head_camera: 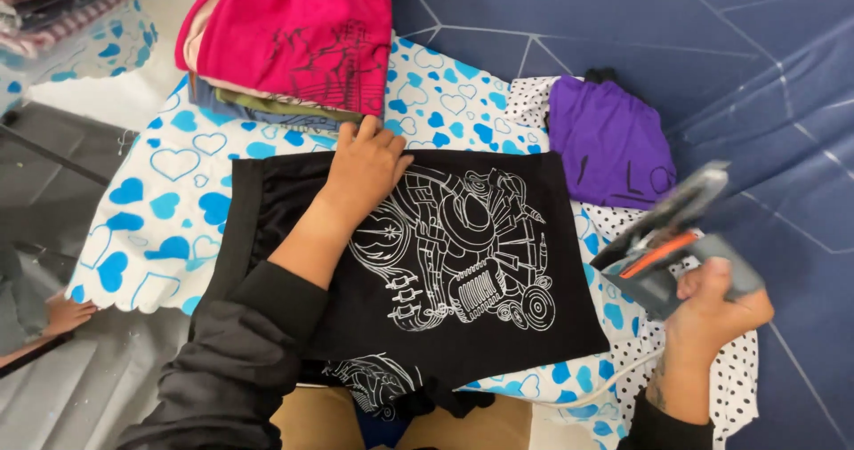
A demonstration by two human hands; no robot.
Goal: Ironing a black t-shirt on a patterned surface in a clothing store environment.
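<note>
A black T-shirt (463,317) with a white line drawing lies spread flat on a white cloth with blue hearts (169,210). My left hand (365,165) presses flat on the shirt's upper part, palm down, fingers reaching its far edge. My right hand (716,303) holds a grey iron (667,237) with an orange stripe, lifted off the cloth to the right of the shirt and tilted. A white cord (614,374) runs from the iron along the cloth's near edge.
A stack of folded garments topped by a pink shirt (302,32) sits at the far edge. A purple garment (609,139) lies on a polka-dot cloth (738,370) at right. Dark blue bedding (756,68) lies beyond. Another person's foot (67,315) shows at left on the floor.
</note>
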